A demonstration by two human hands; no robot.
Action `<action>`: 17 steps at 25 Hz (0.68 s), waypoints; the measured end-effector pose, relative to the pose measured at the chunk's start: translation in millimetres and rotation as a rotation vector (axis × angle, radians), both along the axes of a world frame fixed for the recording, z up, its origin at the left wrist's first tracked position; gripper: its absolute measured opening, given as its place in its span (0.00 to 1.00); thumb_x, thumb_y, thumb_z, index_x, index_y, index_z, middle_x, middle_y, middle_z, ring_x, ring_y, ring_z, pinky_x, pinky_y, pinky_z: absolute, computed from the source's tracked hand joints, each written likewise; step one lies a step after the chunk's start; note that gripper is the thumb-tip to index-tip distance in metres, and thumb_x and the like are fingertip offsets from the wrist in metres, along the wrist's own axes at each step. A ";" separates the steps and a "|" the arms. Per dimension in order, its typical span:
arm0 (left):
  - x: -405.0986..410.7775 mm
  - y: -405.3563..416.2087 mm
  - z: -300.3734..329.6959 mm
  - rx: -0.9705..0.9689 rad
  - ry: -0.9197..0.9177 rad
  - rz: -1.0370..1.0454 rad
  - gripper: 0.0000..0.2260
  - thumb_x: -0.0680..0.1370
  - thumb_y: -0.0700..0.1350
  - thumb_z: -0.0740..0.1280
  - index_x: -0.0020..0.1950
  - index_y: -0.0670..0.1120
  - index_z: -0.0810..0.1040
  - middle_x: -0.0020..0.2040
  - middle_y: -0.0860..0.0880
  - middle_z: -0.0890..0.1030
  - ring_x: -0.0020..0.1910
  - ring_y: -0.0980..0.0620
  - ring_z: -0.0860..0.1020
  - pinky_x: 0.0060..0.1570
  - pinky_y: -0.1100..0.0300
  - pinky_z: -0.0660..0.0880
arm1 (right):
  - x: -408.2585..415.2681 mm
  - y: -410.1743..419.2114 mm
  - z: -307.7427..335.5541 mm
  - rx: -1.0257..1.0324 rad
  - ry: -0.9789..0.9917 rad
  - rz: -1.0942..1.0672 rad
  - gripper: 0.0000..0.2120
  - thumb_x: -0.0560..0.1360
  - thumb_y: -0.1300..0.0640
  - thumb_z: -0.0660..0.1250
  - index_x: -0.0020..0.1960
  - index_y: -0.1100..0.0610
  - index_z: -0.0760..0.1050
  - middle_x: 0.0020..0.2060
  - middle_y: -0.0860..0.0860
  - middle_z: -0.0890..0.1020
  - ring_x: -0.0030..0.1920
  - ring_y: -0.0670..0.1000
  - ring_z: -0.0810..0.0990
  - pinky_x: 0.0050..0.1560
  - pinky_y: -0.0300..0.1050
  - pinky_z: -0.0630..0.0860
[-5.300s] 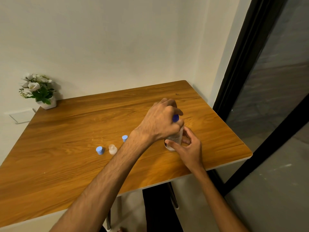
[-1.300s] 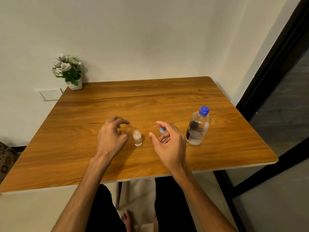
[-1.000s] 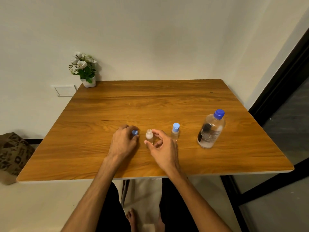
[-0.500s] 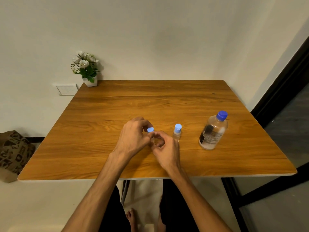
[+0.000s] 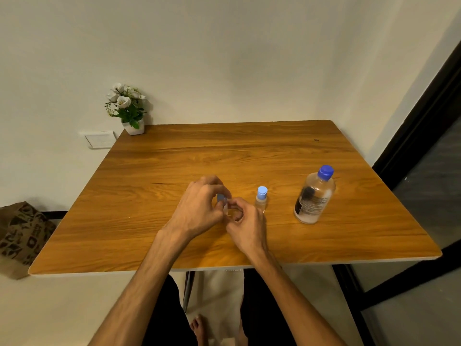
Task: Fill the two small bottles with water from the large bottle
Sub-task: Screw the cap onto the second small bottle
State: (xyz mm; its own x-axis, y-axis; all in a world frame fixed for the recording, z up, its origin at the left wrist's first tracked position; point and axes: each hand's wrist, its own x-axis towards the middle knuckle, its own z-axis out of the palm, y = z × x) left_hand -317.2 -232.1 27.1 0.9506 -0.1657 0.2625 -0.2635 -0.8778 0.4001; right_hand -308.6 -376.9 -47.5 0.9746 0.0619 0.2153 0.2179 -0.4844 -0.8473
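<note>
My left hand (image 5: 199, 208) pinches a light blue cap (image 5: 221, 197) on top of a small clear bottle (image 5: 226, 210), which is mostly hidden between my hands. My right hand (image 5: 245, 224) grips that bottle's body at the table's middle front. A second small bottle (image 5: 261, 203) stands capped in light blue just right of my hands. The large clear bottle (image 5: 313, 196), with a dark blue cap and a dark label, stands upright further right, nearly empty.
The wooden table (image 5: 224, 151) fills the middle, with its front edge near my body. A small white pot of flowers (image 5: 127, 111) sits at the far left corner. A patterned brown bag (image 5: 22, 236) lies on the floor at left. A dark glass door frame (image 5: 424, 136) runs along the right.
My left hand picked up the loose light blue cap and brought it onto the open small bottle, while my right hand closed around that bottle. The large bottle has stayed put.
</note>
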 end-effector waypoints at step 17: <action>-1.2 -2.3 -5.9 -0.083 -0.021 0.078 0.07 0.75 0.43 0.76 0.53 0.47 0.86 0.51 0.51 0.83 0.47 0.53 0.81 0.46 0.55 0.79 | 1.3 -1.0 -3.4 -0.065 0.029 0.014 0.13 0.74 0.47 0.77 0.58 0.46 0.84 0.44 0.42 0.88 0.32 0.39 0.81 0.33 0.39 0.77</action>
